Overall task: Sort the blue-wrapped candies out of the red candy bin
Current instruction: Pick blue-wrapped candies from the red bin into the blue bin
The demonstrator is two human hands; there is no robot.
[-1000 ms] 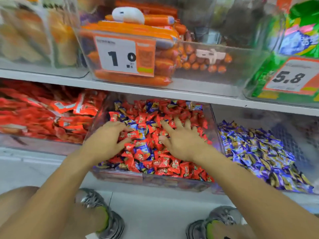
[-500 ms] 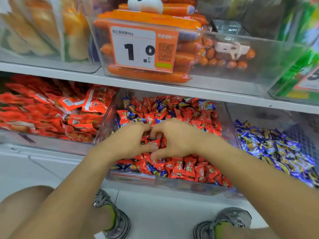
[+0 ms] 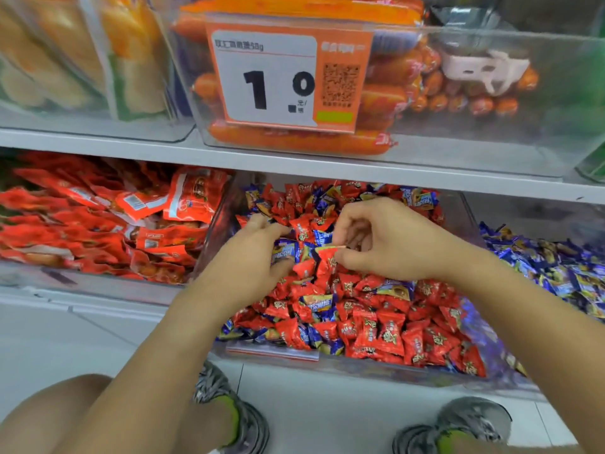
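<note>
Sorting is mid-way by the look of it: blue candies (image 3: pixel 316 303) lie mixed through the red candies (image 3: pixel 389 335) all over the clear bin (image 3: pixel 360 365) on the lower shelf.

Left hand (image 3: pixel 258 257) is curled into the pile, thumb and fingers closed around a blue wrapper (image 3: pixel 284 252). Right hand (image 3: pixel 389 244) pinches the twisted end of a red wrapper (image 3: pixel 329 253) between thumb and forefinger.

Handling guess: candies are light, small, with slick crinkly film. Best grip is the flared twist end or a pinch across the body; scooping will drag reds along.

Edges: bin walls are low at the near side, and the upper shelf (image 3: pixel 294 165) overhangs the far half, so headroom there is tight. Bin of blue candy (image 3: pixel 556 273) sits just to the right, open on top; a low sideways carry over the shared wall looks clear.
</note>
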